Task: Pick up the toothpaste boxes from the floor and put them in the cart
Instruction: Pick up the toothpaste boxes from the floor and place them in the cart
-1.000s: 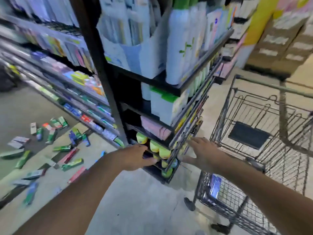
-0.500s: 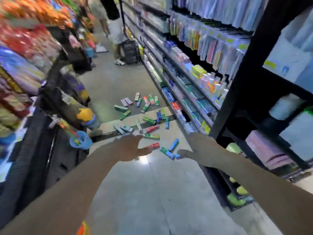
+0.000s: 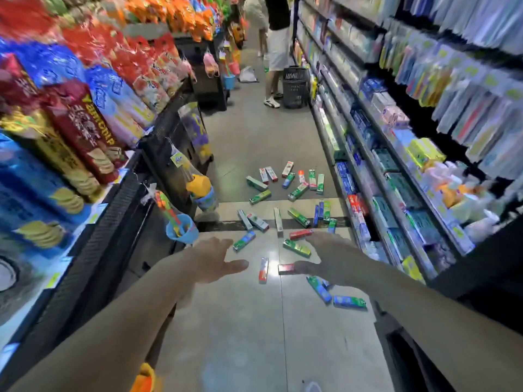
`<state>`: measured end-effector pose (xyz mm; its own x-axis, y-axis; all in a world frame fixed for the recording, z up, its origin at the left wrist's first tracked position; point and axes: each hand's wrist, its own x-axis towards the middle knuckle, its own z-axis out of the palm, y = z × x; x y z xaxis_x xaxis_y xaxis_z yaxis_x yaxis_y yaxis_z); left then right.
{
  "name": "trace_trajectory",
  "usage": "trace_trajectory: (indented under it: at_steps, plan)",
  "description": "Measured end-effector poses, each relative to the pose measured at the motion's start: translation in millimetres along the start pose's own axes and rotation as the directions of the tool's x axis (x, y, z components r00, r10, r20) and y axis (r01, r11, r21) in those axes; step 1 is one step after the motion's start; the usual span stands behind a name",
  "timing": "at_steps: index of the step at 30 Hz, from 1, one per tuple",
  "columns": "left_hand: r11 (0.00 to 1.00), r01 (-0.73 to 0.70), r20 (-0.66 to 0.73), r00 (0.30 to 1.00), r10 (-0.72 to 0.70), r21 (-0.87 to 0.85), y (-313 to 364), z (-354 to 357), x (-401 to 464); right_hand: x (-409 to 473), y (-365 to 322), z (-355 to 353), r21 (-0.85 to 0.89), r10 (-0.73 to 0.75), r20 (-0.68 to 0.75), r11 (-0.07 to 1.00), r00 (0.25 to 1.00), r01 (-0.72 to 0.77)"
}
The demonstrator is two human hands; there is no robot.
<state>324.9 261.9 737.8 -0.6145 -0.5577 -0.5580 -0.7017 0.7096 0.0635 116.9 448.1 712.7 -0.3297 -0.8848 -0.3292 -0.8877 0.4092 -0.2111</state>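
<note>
Several toothpaste boxes point(image 3: 295, 248) in green, red and blue lie scattered on the aisle floor ahead of me, from a far cluster point(image 3: 288, 181) to two blue-green ones point(image 3: 349, 302) near my right forearm. My left hand point(image 3: 216, 260) reaches forward, open and empty, palm turned inward, above the floor left of the boxes. My right hand point(image 3: 329, 257) is also open and empty, fingers spread, hovering over a red box point(image 3: 285, 268). The cart is out of view.
Snack-bag shelves point(image 3: 85, 131) line the left side, with a toy bucket point(image 3: 182, 229) hanging off them. Toothpaste and toothbrush shelves point(image 3: 396, 179) run along the right. A person point(image 3: 276, 49) stands at the far end beside a black basket point(image 3: 295, 87).
My view has swung left from the cart and shelf end to look straight down the aisle. Both hands stay stretched forward and empty, now over the nearest boxes.
</note>
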Motion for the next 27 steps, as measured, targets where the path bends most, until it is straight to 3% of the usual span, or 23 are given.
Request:
trace_trajectory:
  at_steps: [12, 27]
  plan:
    - [0.996, 0.080, 0.008, 0.997, -0.080, -0.050, -7, -47, 100, 138, 37, -29, -0.020, -0.061, 0.076, 0.998, 0.995, 0.063]
    - [0.995, -0.103, 0.058, 0.993, 0.102, 0.004, -84, -136, 310, 334, 28, -52, 0.077, 0.094, 0.123, 0.992, 0.988, -0.104]
